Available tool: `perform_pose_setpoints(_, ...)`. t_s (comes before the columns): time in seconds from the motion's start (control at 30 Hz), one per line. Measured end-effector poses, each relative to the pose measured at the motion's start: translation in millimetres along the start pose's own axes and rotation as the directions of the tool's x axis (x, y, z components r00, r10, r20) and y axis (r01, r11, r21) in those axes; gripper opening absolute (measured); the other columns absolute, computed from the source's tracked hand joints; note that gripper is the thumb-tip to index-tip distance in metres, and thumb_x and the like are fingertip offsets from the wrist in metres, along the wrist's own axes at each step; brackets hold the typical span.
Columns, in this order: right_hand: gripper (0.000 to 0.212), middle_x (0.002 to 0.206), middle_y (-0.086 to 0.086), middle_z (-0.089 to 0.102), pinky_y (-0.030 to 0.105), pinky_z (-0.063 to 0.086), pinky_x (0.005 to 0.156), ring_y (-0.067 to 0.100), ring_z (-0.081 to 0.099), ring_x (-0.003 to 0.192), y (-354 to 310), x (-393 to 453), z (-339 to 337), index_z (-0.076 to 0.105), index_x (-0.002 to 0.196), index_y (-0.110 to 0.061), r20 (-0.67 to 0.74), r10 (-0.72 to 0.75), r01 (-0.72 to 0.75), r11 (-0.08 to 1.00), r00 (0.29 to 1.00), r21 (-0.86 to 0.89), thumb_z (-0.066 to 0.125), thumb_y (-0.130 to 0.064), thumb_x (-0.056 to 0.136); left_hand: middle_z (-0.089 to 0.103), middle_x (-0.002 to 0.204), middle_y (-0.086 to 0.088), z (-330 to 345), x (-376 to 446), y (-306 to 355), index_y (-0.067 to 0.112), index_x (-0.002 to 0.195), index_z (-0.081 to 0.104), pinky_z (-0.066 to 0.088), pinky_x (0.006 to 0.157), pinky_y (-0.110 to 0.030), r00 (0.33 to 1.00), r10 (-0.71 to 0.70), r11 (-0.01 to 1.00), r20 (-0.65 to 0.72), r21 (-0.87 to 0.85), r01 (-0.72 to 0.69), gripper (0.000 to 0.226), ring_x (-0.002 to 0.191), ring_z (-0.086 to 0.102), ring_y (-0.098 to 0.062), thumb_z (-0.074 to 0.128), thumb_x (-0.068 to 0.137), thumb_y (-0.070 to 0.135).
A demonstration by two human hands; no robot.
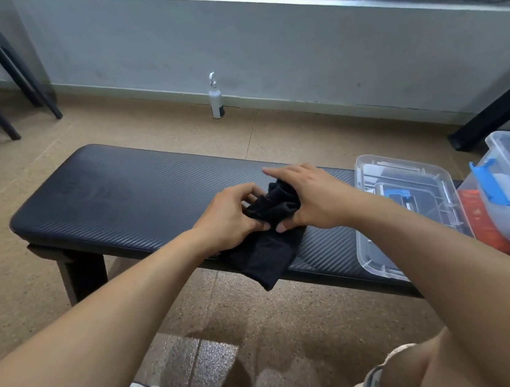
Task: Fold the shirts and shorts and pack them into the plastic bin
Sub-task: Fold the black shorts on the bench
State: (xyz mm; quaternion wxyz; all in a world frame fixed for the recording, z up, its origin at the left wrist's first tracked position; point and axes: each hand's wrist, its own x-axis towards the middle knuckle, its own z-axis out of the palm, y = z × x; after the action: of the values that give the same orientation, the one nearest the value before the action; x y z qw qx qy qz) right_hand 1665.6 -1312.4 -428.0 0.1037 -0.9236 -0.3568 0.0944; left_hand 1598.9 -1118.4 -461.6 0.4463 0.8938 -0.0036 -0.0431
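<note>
On the bench (112,194), the left hand (228,219) pinches the bunched black garment (271,233); the right hand (308,196) grips its other side; the clear bin (373,249) sits at the bench's right end.

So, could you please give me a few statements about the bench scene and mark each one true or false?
1. Both hands, left hand and right hand, hold the black garment. True.
2. The garment lies on the floor. False: it lies on the black bench, one corner hanging over the near edge.
3. A clear plastic bin sits at the bench's right end. True.
4. The white spray bottle stands on the bench. False: it stands on the floor by the wall.
</note>
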Motion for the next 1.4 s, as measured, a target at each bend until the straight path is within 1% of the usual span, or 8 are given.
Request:
perform_pose_setpoints(0.23, 0.030, 0.087, -0.008, 0.070, 0.031, 0.046, 0.071, 0.012, 0.063, 0.080, 12, -10, -7, 0.066, 0.098, -0.025, 0.122, 0.081, -0.106, 0.971, 0.989, 0.215, 0.085, -0.034, 0.077, 0.065, 0.108, 0.014, 5, 0, 13, 0.039, 0.114, 0.056, 0.057, 0.082, -0.031, 0.991, 0.131, 0.991, 0.023, 0.008, -0.132, 0.058, 0.086, 0.067, -0.003, 0.086, 0.073, 0.011)
perform_pose_setpoints(0.33, 0.018, 0.087, -0.004, 0.075, 0.034, 0.057, 0.077, 0.016, 0.070, 0.086, 20, -13, -7, 0.073, 0.094, -0.025, 0.210, 0.178, -0.250, 0.886, 0.961, 0.392, 0.084, -0.028, 0.080, 0.061, 0.119, 0.014, 2, 2, 12, 0.037, 0.134, 0.048, 0.053, 0.095, -0.034, 0.998, 0.059, 0.997, 0.005, 0.052, -0.059, 0.069, 0.103, 0.063, -0.007, 0.086, 0.077, 0.027)
perform_pose_setpoints(0.43, 0.022, 0.096, 0.000, 0.078, 0.035, 0.061, 0.084, 0.018, 0.073, 0.093, 26, -17, -5, 0.077, 0.102, -0.021, 0.287, 0.252, -0.371, 0.772, 0.924, 0.517, 0.083, -0.020, 0.082, 0.056, 0.128, 0.011, -3, 6, -1, 0.033, 0.145, 0.042, 0.046, 0.105, -0.041, 0.987, -0.139, 0.975, 0.079, 0.186, 0.123, 0.100, 0.119, 0.052, -0.014, 0.079, 0.062, 0.074)
perform_pose_setpoints(0.53, 0.018, 0.096, 0.002, 0.079, 0.035, 0.061, 0.084, 0.020, 0.074, 0.095, 29, -21, -5, 0.077, 0.101, -0.019, 0.295, 0.289, -0.408, 0.742, 0.911, 0.531, 0.081, -0.017, 0.084, 0.064, 0.116, 0.004, -3, 8, -11, 0.037, 0.111, 0.068, 0.051, 0.099, -0.048, 0.966, -0.211, 0.938, 0.148, 0.309, 0.157, 0.087, 0.113, 0.057, -0.023, 0.067, 0.046, 0.094)
perform_pose_setpoints(0.73, 0.060, 0.140, 0.005, 0.058, 0.036, 0.047, 0.099, 0.027, 0.056, 0.126, 29, -24, -3, 0.044, 0.148, -0.020, 0.135, 0.442, -0.454, 0.887, 0.887, 0.083, 0.068, -0.027, 0.094, 0.067, 0.110, -0.001, 8, 16, -15, 0.033, 0.090, 0.067, 0.048, 0.101, -0.050, 0.985, -0.168, 0.949, -0.027, 0.267, 0.169, 0.026, 0.117, 0.056, -0.025, 0.072, 0.083, 0.058)
perform_pose_setpoints(0.9, 0.083, 0.163, -0.004, 0.031, 0.044, 0.024, 0.123, 0.021, 0.026, 0.150, 14, -22, -6, 0.025, 0.159, -0.030, 0.039, 0.101, -0.099, 0.994, 0.994, -0.050, 0.072, -0.033, 0.091, 0.065, 0.116, 0.003, 12, 15, -14, 0.026, 0.115, 0.063, 0.048, 0.103, -0.047, 0.988, -0.134, 0.951, -0.071, 0.272, 0.148, 0.038, 0.117, 0.057, -0.021, 0.072, 0.088, 0.050)
perform_pose_setpoints(1.07, 0.083, 0.166, -0.001, 0.026, 0.039, 0.020, 0.124, 0.020, 0.025, 0.151, 12, -14, 14, 0.022, 0.160, -0.019, 0.301, 0.017, 0.010, 0.996, 0.953, -0.088, 0.067, -0.040, 0.094, 0.064, 0.123, 0.010, 12, 4, -6, 0.033, 0.115, 0.063, 0.048, 0.100, -0.040, 1.000, 0.007, 0.942, -0.031, 0.336, 0.004, 0.028, 0.115, 0.058, -0.012, 0.072, 0.090, 0.041)
perform_pose_setpoints(1.4, 0.074, 0.134, 0.006, 0.053, 0.044, 0.035, 0.105, 0.029, 0.046, 0.127, 9, -3, 22, 0.034, 0.156, -0.030, 0.288, 0.035, 0.047, 0.961, 0.957, -0.272, 0.045, -0.069, 0.094, 0.066, 0.121, 0.005, 11, 4, -18, 0.030, 0.118, 0.069, 0.047, 0.097, -0.040, 0.994, -0.023, 0.902, -0.104, 0.426, 0.066, 0.033, 0.116, 0.057, -0.018, 0.067, 0.091, 0.049)
